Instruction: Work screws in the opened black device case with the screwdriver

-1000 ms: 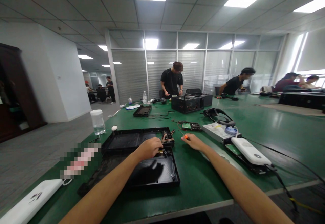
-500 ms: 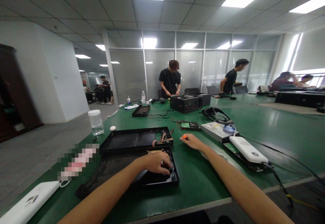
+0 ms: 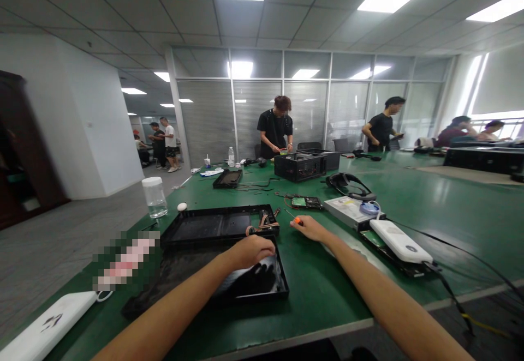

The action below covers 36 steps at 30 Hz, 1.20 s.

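Observation:
My left hand [image 3: 254,251] is raised over the right part of a shallow black plastic tray [image 3: 282,294]. Its fingers are curled together, and whatever they hold is hidden. A dark reflection of the hand shows on the tray's shiny floor. Beyond this tray lies a second black tray [image 3: 213,226], with a bundle of striped wires [image 3: 264,223] at its right end. My right hand [image 3: 310,228] rests on the green table, wrapped round a screwdriver [image 3: 298,221] with an orange and black handle. The screwdriver's thin shaft points away to the left.
Right of my right arm are a silver drive box [image 3: 347,208], a white power bank [image 3: 401,240] and a headset [image 3: 350,185]. A green circuit board [image 3: 305,202] lies ahead. A clear jar [image 3: 155,200] stands left. Across the table a person [image 3: 276,129] works behind a black computer case [image 3: 301,166].
My left hand has risen from the tray's right corner, its fingers closing. A small round thing that showed by its fingertips is no longer visible there. My right hand stays put.

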Tool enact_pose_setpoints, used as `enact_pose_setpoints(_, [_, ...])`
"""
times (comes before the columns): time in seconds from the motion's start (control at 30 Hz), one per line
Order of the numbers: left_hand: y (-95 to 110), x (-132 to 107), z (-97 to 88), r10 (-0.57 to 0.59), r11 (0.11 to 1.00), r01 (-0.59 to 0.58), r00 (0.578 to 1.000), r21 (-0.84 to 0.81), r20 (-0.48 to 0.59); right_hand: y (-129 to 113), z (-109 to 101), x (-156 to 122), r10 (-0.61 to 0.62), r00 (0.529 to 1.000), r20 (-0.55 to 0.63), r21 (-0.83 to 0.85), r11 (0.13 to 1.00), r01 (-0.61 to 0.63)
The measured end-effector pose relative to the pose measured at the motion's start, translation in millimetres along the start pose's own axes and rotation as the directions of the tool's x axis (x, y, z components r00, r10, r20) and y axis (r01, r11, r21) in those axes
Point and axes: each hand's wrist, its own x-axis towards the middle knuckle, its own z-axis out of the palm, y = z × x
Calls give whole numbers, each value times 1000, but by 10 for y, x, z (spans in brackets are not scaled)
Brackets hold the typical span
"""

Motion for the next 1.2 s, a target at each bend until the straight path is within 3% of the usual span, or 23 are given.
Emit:
enact_pose_setpoints(0.1, [-127, 40, -84, -92, 970, 100, 995, 220, -47, 5, 17, 5, -1, 1000, 1, 4, 1000, 1])
enact_pose_setpoints(0.27, [-265, 220, -130, -86, 932, 62, 995, 356, 54, -4, 6, 2, -2, 1000, 0, 5, 1000, 2])
enact_pose_setpoints(0.57, [-341, 237, 96, -51, 977, 61, 997, 205, -55, -62, 4, -20, 8, 1000, 2, 10, 1000, -8])
enact_pose_setpoints(0.87, [-240, 252, 187, -132, 954, 151, 987, 259, -89, -95, -21, -32, 21, 1000, -5, 32, 999, -21])
enact_pose_setpoints(0.97, [-245, 250, 189, -96, 954, 110, 993, 280, -65, -145, -51, -35, 50, 999, 16, 78, 996, -51])
enact_pose_setpoints(1.07, [-272, 246, 173, -25, 960, 32, 999, 277, -31, -204, -97, -27, 67, 997, -43, 160, 985, -60])
enact_pose_setpoints(1.13, [-287, 240, 148, 40, 964, -36, 999, 263, -10, -237, -146, -22, 97, 993, -61, 278, 958, -76])
enact_pose_setpoints(1.2, [-290, 229, 120, 83, 967, -82, 997, 242, 4, -260, -218, -19, 112, 994, -8, 431, 897, -97])
